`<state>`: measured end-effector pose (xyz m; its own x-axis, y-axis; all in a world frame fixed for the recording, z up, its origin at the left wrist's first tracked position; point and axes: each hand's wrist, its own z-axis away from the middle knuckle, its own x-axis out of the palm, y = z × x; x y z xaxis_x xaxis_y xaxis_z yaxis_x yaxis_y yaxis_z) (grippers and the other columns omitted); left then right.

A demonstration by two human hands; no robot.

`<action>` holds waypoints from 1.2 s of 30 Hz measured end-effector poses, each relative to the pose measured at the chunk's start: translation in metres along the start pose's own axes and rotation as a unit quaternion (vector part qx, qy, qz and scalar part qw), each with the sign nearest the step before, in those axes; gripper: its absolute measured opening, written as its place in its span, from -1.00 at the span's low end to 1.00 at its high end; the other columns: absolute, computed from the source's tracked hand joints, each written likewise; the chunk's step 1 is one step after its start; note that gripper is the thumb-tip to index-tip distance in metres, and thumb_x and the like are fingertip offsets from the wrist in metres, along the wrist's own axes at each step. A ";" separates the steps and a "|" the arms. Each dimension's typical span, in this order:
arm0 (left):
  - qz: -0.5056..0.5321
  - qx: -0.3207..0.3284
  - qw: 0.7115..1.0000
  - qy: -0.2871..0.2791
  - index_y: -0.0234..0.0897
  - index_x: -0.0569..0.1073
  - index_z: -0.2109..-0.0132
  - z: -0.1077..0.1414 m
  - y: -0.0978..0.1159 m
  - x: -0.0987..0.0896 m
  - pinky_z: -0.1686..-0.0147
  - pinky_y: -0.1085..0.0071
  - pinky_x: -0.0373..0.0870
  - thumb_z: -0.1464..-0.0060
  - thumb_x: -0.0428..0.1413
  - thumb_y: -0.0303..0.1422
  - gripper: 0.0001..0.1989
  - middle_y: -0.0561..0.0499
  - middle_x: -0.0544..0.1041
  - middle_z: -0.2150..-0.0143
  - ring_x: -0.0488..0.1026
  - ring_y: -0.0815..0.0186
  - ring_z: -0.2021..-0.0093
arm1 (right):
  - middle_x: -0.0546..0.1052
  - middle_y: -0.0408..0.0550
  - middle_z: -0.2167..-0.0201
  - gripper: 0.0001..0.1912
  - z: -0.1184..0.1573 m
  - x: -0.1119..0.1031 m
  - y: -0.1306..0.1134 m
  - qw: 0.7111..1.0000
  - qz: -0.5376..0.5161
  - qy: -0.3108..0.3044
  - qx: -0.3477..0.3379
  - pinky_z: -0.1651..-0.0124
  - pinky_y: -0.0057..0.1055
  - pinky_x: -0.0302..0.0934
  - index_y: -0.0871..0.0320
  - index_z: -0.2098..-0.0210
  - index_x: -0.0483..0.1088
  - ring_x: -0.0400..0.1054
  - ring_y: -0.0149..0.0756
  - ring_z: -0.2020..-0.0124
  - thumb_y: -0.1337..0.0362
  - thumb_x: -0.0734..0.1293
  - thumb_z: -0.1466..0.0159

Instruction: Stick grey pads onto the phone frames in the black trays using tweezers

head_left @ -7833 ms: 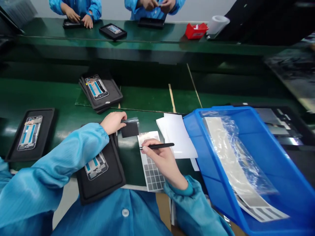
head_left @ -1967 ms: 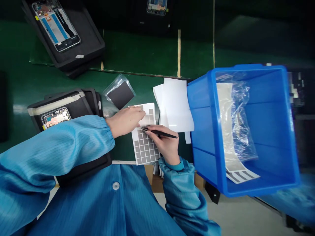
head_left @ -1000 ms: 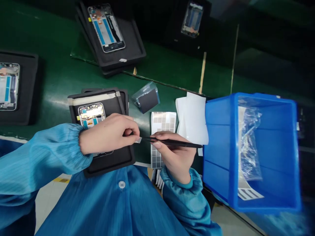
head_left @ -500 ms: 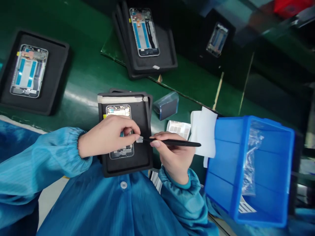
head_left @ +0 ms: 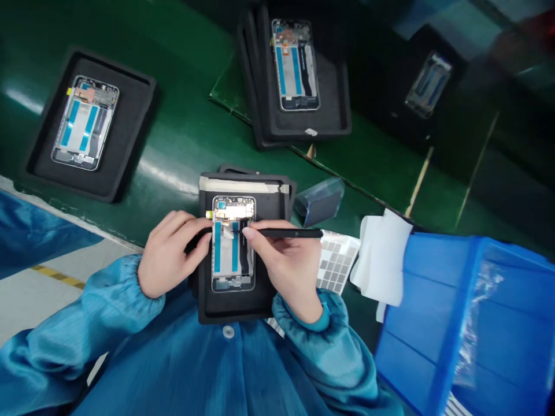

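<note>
An opened phone (head_left: pixel 234 277) with blue strips lies in a black tray (head_left: pixel 271 297) close to my body. My right hand (head_left: pixel 288 257) pinches black tweezers (head_left: pixel 299 233), whose tips are over the phone's upper middle. A small pale piece (head_left: pixel 228 232) shows at the tips, above the phone between the blue strips. My left hand (head_left: pixel 176 251) is at the phone's left edge, thumb and index finger slightly apart, with nothing visible between them.
Other opened phones lie in black trays at the left (head_left: pixel 91 179) and top middle (head_left: pixel 333 124). Right of my tray are a clear film roll (head_left: pixel 321 202), a sheet of grey squares (head_left: pixel 338 260), white papers (head_left: pixel 381 260) and a blue bin (head_left: pixel 425 312).
The tweezers and pale piece have moved left, over the phone. My left hand has let go of the piece and drawn back to the phone's left edge. The view has shifted.
</note>
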<state>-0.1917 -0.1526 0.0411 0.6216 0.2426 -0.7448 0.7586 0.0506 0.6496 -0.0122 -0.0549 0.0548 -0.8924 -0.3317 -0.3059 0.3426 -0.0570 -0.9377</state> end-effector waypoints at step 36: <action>-0.010 0.027 0.999 0.034 -0.30 0.49 -0.03 0.006 -0.003 0.012 0.17 0.31 0.46 -0.23 0.14 -0.45 -0.77 -0.06 0.50 0.19 0.45 0.27 0.23 | 0.66 -0.13 0.42 -0.91 0.001 0.006 0.006 0.999 0.047 0.006 -0.001 0.45 -0.44 0.42 0.10 0.34 0.59 0.51 -0.34 0.49 0.24 0.52 -0.18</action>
<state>-0.1855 -0.1554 0.0291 0.5934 0.3069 -0.7441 0.7809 0.0043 0.6246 -0.0156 -0.0579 0.0477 -0.8597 -0.3243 -0.3946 0.4245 -0.0238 -0.9051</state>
